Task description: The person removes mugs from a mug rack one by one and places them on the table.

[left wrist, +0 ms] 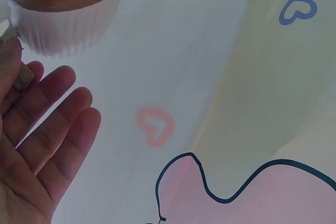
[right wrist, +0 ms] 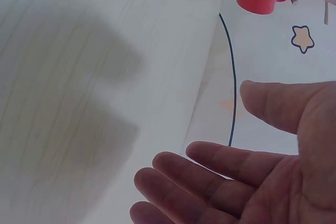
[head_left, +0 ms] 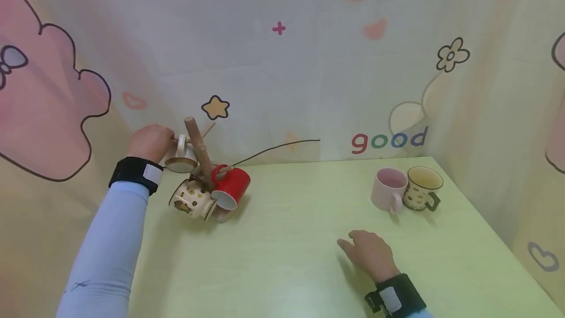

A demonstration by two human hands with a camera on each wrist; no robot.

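Observation:
A wooden mug tree (head_left: 200, 146) stands at the left of the table. My left hand (head_left: 151, 142) is at its left peg, thumb and index finger around the wooden peg tip (left wrist: 24, 77), other fingers loosely extended. Close beside the fingers, a white ribbed mug with a brown rim (head_left: 181, 161) hangs by its handle, mouth down. Below it hang a cream patterned mug (head_left: 191, 199) and a red mug (head_left: 234, 185), both tilted. My right hand (head_left: 368, 254) hovers over the table with fingers spread, holding nothing.
A pink mug (head_left: 386, 190) and a cream patterned mug with a dark handle (head_left: 423, 188) stand upright side by side at the back right of the table (head_left: 300, 220). A printed curtain (head_left: 273, 72) closes off the back and sides.

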